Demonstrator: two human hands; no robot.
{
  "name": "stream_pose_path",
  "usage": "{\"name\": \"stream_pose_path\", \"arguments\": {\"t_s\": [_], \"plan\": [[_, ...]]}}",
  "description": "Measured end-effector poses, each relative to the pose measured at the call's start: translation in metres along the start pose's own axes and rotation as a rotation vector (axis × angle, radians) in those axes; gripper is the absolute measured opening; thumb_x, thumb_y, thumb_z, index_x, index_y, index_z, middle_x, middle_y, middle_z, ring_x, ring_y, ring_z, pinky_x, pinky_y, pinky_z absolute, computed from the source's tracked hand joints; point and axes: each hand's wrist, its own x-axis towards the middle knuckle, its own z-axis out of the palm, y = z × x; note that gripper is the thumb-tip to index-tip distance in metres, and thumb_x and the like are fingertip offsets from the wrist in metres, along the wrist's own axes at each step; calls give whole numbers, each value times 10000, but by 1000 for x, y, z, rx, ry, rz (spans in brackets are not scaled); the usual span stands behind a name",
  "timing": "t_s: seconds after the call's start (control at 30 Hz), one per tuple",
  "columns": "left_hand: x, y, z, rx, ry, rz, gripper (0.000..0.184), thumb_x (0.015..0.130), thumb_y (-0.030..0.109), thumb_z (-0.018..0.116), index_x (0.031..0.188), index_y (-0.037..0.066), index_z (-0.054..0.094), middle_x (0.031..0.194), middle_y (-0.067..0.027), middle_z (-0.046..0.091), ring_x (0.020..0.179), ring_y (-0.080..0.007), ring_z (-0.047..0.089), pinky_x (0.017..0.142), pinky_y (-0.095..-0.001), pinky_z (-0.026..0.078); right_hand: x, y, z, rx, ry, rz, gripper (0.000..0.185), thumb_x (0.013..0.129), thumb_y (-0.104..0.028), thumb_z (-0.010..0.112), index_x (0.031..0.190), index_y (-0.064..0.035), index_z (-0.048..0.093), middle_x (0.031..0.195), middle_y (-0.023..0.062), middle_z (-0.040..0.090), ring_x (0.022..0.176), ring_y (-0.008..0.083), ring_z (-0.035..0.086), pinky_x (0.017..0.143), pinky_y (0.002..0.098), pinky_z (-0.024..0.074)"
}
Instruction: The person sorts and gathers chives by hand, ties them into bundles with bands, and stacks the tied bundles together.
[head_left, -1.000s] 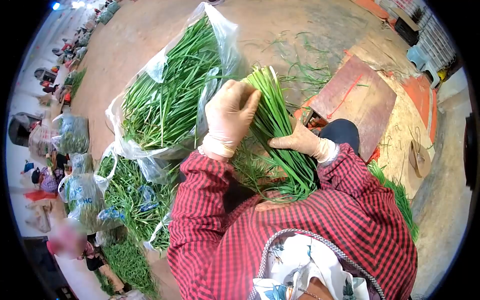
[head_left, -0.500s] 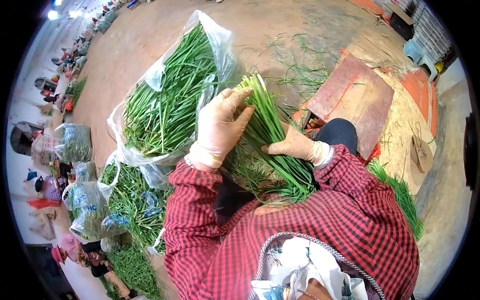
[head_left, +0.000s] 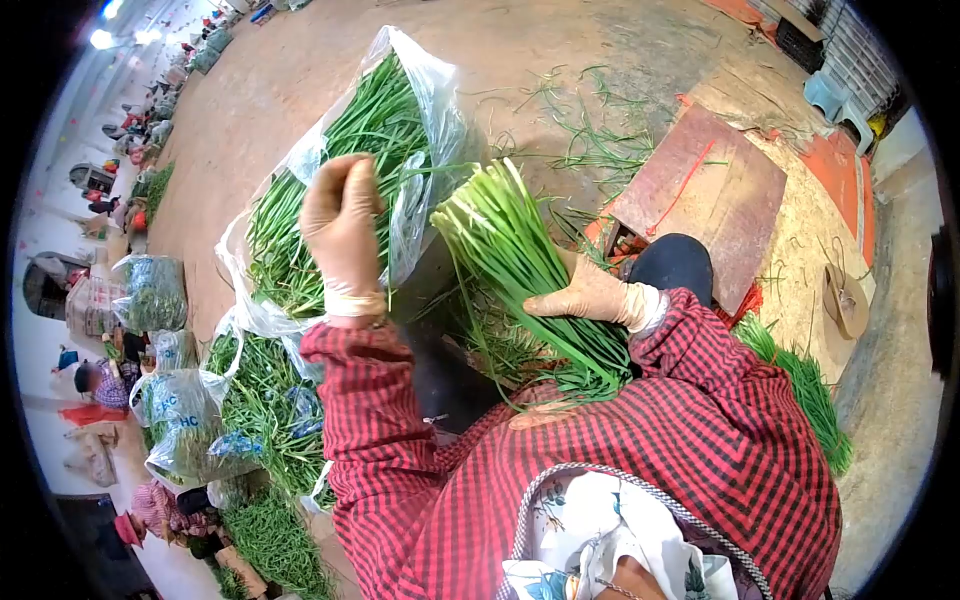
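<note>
Two gloved hands, head view. Right hand (head_left: 582,294) grips a bundle of long green stalks (head_left: 530,255), thumb across the front; pale ends point up and away, green ends reach down to the lap. Left hand (head_left: 343,225) is up in front of the big see-through bag (head_left: 435,80), apart from the bundle, fingers curled in; can't tell if anything's pinched.

Edges: the big bag's mouth gapes along its upper side, loaded with greens. Reddish board (head_left: 715,200) sits beyond the right hand, near corner just beside a dark rounded shape (head_left: 672,270). Loose greens (head_left: 797,390) lie right of the right sleeve (head_left: 690,335). Room: brown floor (head_left: 600,30) runs wide ahead of the bundle, scattered stalks (head_left: 600,135) on it; gap between the hands spans the bag's near side.

Writing: blue print on the left-hand bag (head_left: 182,400), lower line reads "HC"; upper line too small to be sure.
</note>
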Motion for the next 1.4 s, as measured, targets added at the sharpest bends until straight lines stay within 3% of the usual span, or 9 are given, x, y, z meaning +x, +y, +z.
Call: {"name": "stream_pose_path", "arguments": {"t_s": [0.13,0.2,0.43,0.67,0.83,1.07,1.2,1.33,1.4], "plan": [[-10,-12,-3,252,-156,37,231,843,144,729,1045,52,663,1072,-37,610,934,-127,578,778,-247,497,4,8,-4,42,-22,-22,804,768,-290,777,1392,17,374,1293,133,550,1178,200,518,1035,344,384],[-17,-15,0,119,-335,-238,280,830,196,746,1050,48,655,1146,-48,581,995,-145,564,838,-277,484,5,3,0,73,-51,-14,804,769,-278,778,1395,17,369,1298,129,547,1184,197,511,1039,340,381],[-19,-26,10,60,-504,-320,326,773,175,771,1035,47,625,978,-14,622,927,-114,561,840,-273,452,0,-8,3,52,-86,43,828,774,-276,778,1417,7,339,1313,118,535,1206,186,498,1059,340,365],[-21,-8,21,-318,-559,-418,387,879,83,648,1245,-15,569,1173,-89,612,1029,-121,574,915,-280,460,2,0,7,-93,-43,74,842,751,-336,774,1394,19,362,1264,145,571,1159,216,544,1024,350,402],[-20,-3,32,-266,-362,-506,195,865,140,702,981,-17,700,868,-57,707,795,-134,646,770,-270,508,0,-1,10,-6,-55,24,862,735,-321,783,1400,28,360,1245,150,587,1145,216,556,1012,343,416],[-4,-21,0,-323,172,-222,273,920,299,639,968,35,691,933,-107,718,872,-177,672,894,-350,509,-1,-7,4,2,-31,-20,821,762,-274,772,1410,9,355,1285,134,560,1176,202,527,1033,340,391],[-41,-32,6,-271,-17,-540,617,910,409,616,1374,54,418,1425,-113,432,1285,-239,436,1084,-422,350,4,-7,4,106,33,-72,855,763,-248,782,1443,-14,320,1319,114,532,1202,181,498,1038,326,378],[-77,-52,29,-662,-373,-542,1041,812,231,752,1536,101,15,1495,-104,299,1350,-251,332,1118,-410,271,11,-5,12,-391,90,-8,924,725,-348,714,1439,17,256,1238,264,553,1145,356,571,970,367,459],[-73,-45,32,-700,-364,-542,1074,781,196,783,1540,129,25,1491,-96,304,1342,-247,343,1114,-402,280,11,-7,22,-707,116,-44,968,722,-317,691,1454,56,178,1278,275,517,1106,376,586,942,377,476]]}}
